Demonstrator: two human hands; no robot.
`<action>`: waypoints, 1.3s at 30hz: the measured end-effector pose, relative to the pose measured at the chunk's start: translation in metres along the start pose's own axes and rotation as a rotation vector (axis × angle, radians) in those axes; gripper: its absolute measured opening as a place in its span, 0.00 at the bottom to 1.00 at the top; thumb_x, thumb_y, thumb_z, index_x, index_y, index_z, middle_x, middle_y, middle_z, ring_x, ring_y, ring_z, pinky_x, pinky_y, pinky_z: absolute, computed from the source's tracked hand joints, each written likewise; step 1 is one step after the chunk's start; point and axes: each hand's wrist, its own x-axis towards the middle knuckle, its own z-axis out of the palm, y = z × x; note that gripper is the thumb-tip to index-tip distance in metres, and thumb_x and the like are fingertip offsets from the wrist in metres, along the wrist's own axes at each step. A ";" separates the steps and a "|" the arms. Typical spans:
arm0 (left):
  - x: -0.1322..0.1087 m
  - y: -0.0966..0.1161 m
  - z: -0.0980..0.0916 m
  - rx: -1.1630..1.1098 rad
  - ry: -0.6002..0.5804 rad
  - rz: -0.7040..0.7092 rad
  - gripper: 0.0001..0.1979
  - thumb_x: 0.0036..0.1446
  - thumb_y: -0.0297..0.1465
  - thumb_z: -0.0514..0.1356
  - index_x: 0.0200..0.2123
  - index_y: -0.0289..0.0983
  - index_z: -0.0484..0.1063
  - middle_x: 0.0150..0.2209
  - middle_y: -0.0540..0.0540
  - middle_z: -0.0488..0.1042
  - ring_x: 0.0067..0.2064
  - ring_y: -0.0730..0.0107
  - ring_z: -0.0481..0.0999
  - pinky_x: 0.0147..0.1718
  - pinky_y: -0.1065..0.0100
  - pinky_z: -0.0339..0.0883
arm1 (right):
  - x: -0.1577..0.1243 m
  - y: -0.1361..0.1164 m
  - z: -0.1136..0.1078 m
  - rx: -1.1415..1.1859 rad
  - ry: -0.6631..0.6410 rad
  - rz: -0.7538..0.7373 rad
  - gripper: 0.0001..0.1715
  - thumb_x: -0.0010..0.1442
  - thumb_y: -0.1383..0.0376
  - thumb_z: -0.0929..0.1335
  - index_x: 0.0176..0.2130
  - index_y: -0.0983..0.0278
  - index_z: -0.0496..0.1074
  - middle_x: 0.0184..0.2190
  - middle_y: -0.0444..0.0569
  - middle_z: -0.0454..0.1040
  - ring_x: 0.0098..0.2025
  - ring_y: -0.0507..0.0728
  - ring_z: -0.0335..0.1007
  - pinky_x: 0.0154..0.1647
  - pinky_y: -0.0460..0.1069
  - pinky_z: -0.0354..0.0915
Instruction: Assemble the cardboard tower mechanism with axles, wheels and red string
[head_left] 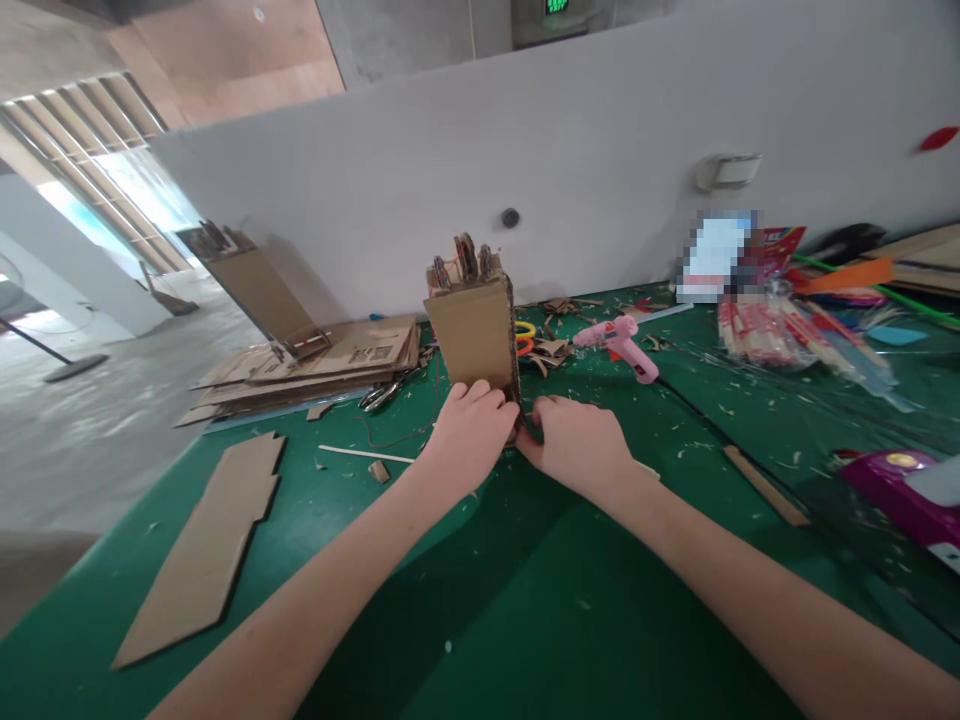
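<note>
An upright cardboard box model (474,325) with small wheels on its top stands on the green table (525,600). My left hand (469,430) grips the bottom of its front face, fingers curled against the cardboard. My right hand (577,445) is closed beside the box's lower right corner, fingers pinched at something too small to make out.
A pink glue gun (622,345) lies behind on the right. Flat cardboard sheets (322,365) and another cardboard model (255,285) sit at the left. A long cardboard cutout (206,545), a thin stick (364,455), craft supplies in plastic (795,330), a purple tool (900,495).
</note>
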 end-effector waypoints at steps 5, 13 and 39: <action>-0.001 -0.002 -0.004 -0.032 0.009 -0.011 0.08 0.59 0.29 0.52 0.28 0.36 0.68 0.30 0.45 0.71 0.38 0.60 0.66 0.34 0.60 0.54 | 0.000 -0.002 0.002 -0.032 0.066 0.023 0.19 0.58 0.53 0.59 0.40 0.65 0.65 0.33 0.53 0.73 0.28 0.59 0.71 0.21 0.49 0.54; -0.019 -0.047 -0.027 -0.294 0.577 -0.414 0.11 0.58 0.37 0.53 0.40 0.36 0.64 0.40 0.43 0.68 0.43 0.64 0.67 0.43 0.61 0.61 | 0.001 0.011 0.000 -0.075 0.101 -0.251 0.23 0.57 0.70 0.59 0.52 0.56 0.62 0.53 0.54 0.63 0.36 0.57 0.69 0.19 0.46 0.50; -0.003 -0.064 0.005 -0.748 0.305 -0.434 0.22 0.50 0.36 0.61 0.49 0.39 0.64 0.48 0.44 0.72 0.46 0.64 0.72 0.41 0.63 0.70 | 0.013 0.009 0.011 -0.204 0.279 -0.636 0.10 0.58 0.75 0.62 0.33 0.64 0.69 0.30 0.46 0.72 0.33 0.55 0.60 0.34 0.51 0.46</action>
